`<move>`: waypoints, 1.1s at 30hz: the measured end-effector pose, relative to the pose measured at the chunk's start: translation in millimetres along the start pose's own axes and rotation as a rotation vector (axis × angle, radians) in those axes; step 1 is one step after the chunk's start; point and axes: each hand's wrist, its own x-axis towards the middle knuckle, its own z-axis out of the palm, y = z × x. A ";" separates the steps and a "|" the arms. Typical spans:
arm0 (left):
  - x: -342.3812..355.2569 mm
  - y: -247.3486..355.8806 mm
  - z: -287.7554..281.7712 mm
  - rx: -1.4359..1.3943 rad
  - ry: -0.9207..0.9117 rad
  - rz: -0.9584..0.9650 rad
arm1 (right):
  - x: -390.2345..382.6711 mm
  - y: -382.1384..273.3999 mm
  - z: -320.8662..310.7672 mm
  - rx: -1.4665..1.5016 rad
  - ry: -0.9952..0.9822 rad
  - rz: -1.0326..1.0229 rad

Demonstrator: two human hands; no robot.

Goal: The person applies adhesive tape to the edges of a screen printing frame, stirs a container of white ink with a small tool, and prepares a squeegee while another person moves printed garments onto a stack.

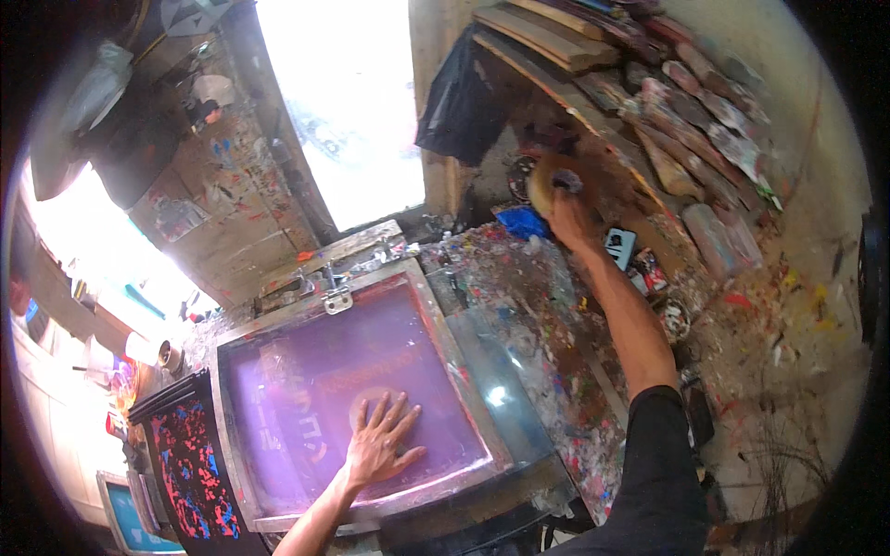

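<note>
My left hand (380, 443) lies flat with its fingers spread on the purple mesh of a screen-printing frame (324, 338). Faint lettering and a pale round patch show in the mesh, the patch partly under my fingers. Reaching far to the right, my right hand (569, 221) grips a brownish roll of tape (586, 176) at its near side, with some fingertips hidden at the hole. Just left of that hand sits a crumpled blue wrapper (521, 221). A metal hinge clamp (337, 299) sits on the frame's far edge.
Beneath the frame's right side is a glass sheet (491, 389). Paint crusts the table (528, 296). A phone-like object (619, 247) lies by my right forearm. Stained wooden sticks (686, 157) crowd a shelf at the upper right. Black cloth with red and blue blotches (195, 473) hangs left.
</note>
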 end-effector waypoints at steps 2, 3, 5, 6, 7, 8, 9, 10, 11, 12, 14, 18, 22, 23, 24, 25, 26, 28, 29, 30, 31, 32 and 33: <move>-1.5 -0.1 -2.1 0.016 0.005 -0.014 | 17.7 25.1 22.1 -0.127 -0.004 0.026; 0.0 0.4 -4.0 0.018 0.005 -0.014 | 17.2 43.3 40.9 -0.196 0.044 0.051; 5.0 2.6 -4.9 0.013 -0.001 0.008 | 23.0 81.4 61.6 -0.288 0.018 0.186; 5.8 2.8 -4.6 0.005 -0.008 0.007 | 23.0 87.6 67.2 -0.297 -0.065 0.289; 7.0 1.4 -1.6 -0.017 -0.016 0.005 | 21.4 95.4 70.6 -0.355 -0.121 0.333; 5.6 0.1 1.4 -0.037 -0.028 -0.005 | 18.0 89.7 74.9 -0.407 -0.190 0.367; -4.9 -3.4 2.0 -0.044 -0.049 -0.057 | 12.4 34.9 73.8 -0.475 -0.251 0.304; -2.8 -3.3 2.8 -0.050 -0.051 -0.052 | 7.1 21.5 63.8 -0.554 -0.189 0.236; -2.7 -1.9 1.0 -0.050 -0.055 -0.053 | 1.7 7.8 55.0 -0.629 -0.121 0.171; -2.6 -0.6 -0.2 -0.051 -0.061 -0.056 | -1.3 7.1 57.1 -0.671 0.037 0.064; -0.2 -1.3 1.6 -0.048 -0.043 -0.038 | -6.7 1.6 61.6 -0.675 0.167 -0.092; 0.2 -4.9 5.1 -0.053 -0.016 -0.012 | -23.4 -23.8 73.6 -0.436 0.053 -0.163; 4.3 -9.1 5.0 -0.108 0.079 0.001 | -88.1 -68.6 67.7 0.216 0.045 -0.153; 0.2 -15.2 10.1 -0.143 0.178 0.002 | -113.1 -93.8 56.1 0.329 -0.002 -0.135; -7.2 -27.7 8.1 -0.304 0.185 -0.071 | -148.9 -109.6 45.2 0.432 -0.036 -0.111; -12.3 -39.2 5.1 -0.471 0.203 -0.128 | -178.5 -109.4 41.5 0.443 -0.062 -0.122; -22.9 -44.1 3.5 -0.638 0.221 -0.181 | -208.0 -106.3 37.4 0.454 -0.086 -0.126; -63.4 -42.8 -14.1 -0.614 0.354 -0.401 | -264.5 -119.3 5.5 0.462 -0.124 -0.029; -83.3 -40.7 -25.7 -0.600 0.425 -0.495 | -289.9 -109.3 -2.9 0.483 -0.128 0.055; -106.6 -33.7 -33.4 -0.500 0.428 -0.533 | -312.5 -94.5 -12.3 0.499 -0.133 0.140; -132.3 -24.6 -35.6 -0.401 0.430 -0.567 | -336.6 -80.1 -18.8 0.554 -0.107 0.246; -157.4 -19.5 -26.3 -0.324 0.435 -0.571 | -360.3 -63.9 -23.2 0.605 -0.069 0.352; -181.2 -12.1 -17.9 -0.244 0.436 -0.587 | -382.1 -42.8 -22.1 0.530 -0.071 0.420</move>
